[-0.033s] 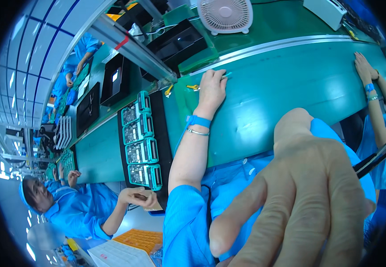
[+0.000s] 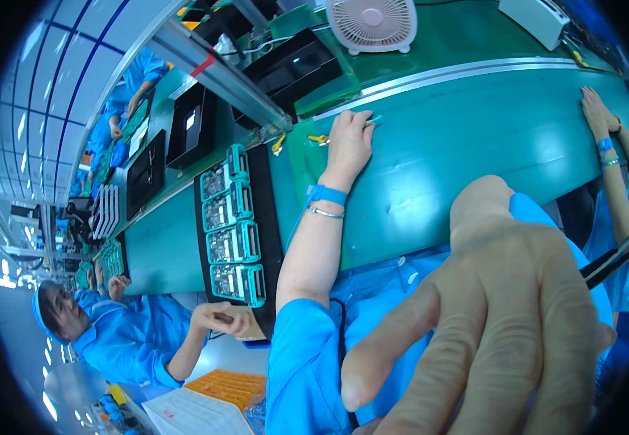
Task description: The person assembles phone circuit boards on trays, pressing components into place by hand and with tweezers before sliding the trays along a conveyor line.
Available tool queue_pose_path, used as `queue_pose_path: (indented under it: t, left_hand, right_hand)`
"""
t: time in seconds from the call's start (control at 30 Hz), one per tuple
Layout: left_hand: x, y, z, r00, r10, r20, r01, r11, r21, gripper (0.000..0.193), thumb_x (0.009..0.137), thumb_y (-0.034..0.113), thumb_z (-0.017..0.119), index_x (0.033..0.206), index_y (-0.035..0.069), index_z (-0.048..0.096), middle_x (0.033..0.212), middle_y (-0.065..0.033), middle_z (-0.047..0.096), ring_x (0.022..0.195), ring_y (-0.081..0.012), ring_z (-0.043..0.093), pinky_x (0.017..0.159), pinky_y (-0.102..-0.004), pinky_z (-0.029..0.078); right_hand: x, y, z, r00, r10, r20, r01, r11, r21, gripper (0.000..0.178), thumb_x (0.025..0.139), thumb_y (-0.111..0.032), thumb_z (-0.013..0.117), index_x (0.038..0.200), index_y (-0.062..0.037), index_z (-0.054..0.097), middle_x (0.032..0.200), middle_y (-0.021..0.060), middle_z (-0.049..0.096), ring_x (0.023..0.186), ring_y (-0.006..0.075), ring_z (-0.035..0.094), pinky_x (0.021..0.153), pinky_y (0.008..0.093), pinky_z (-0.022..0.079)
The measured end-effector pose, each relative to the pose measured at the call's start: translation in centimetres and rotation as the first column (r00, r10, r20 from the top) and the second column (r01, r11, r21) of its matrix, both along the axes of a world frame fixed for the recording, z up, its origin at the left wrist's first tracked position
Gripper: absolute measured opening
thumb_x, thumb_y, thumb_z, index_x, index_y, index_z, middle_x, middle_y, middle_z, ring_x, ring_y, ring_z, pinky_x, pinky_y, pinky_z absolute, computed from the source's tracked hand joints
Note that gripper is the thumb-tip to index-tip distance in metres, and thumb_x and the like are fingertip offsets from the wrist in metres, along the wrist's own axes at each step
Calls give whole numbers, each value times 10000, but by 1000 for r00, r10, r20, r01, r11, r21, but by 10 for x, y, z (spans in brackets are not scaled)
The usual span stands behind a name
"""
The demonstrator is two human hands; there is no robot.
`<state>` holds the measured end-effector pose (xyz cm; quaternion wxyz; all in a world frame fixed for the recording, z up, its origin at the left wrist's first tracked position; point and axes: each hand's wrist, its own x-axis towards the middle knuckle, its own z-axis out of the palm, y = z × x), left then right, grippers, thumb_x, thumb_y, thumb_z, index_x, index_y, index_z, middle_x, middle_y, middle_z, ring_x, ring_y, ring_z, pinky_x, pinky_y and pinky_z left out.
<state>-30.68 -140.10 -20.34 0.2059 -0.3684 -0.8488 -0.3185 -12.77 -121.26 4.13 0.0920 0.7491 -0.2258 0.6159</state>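
Observation:
My left hand [image 2: 349,148], with a blue strap and a bracelet at the wrist, lies on the green work surface [image 2: 430,152] near its far rail. Its fingers are curled, and a small thin teal piece [image 2: 377,118] shows at the fingertips; the rest of it is hidden. Two small yellow pieces [image 2: 318,139] lie just left of this hand. My right hand [image 2: 503,319] is raised very close to the camera, back of the hand showing, thumb apart and fingers stretched downward. Nothing shows in it. Left of my left forearm, several circuit boards in teal frames [image 2: 232,243] stand in a row on a black mat.
A co-worker [image 2: 133,326] in blue sits at the left, one hand near the row's near end. Another person's hands [image 2: 598,116] rest at the far right. Beyond the rail stand a pale fan [image 2: 372,25] and a black box [image 2: 296,65]. A metal post [image 2: 227,72] rises left of them.
The view has shifted very slightly. Both my hands hold the same poses, and the boards have stayed in their row.

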Motion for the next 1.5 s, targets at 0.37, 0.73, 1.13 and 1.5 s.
queue_pose_path:
  t: [0.37,0.73,1.13,1.5]
  left_hand:
    - [0,0,-4,999,45,22,-46,998,53,202,853,113,722,1050,69,709,945,-141,602,947,-351,587,817,-461,500]
    - [38,9,-4,968,250,-31,-250,968,-5,222,883,100,664,1103,75,677,1058,-152,562,990,-355,547,814,-460,488]
    - [223,-49,96,882,-140,450,196,977,-79,322,884,148,706,1196,73,687,1186,-150,661,1089,-348,584,924,-456,471]
    - [195,-363,57,271,947,-170,-935,218,-280,299,937,207,673,1185,42,706,1040,-233,708,945,-424,687,851,-471,546]
  right_hand:
    - [-25,-19,-15,973,232,1,-232,972,-23,242,961,-22,619,761,-86,740,839,103,735,620,135,686,680,263,579]
    - [-29,4,-17,944,329,30,-329,944,23,255,953,2,631,742,-85,745,820,93,743,613,134,687,676,264,580]
    - [-68,-37,-14,911,231,341,-351,869,348,310,1123,-245,372,1387,-109,460,922,132,732,534,125,652,399,189,390]
    - [-96,-200,-165,304,-731,611,-351,510,785,568,1053,-430,537,1335,63,536,1181,197,670,652,96,604,484,171,398]
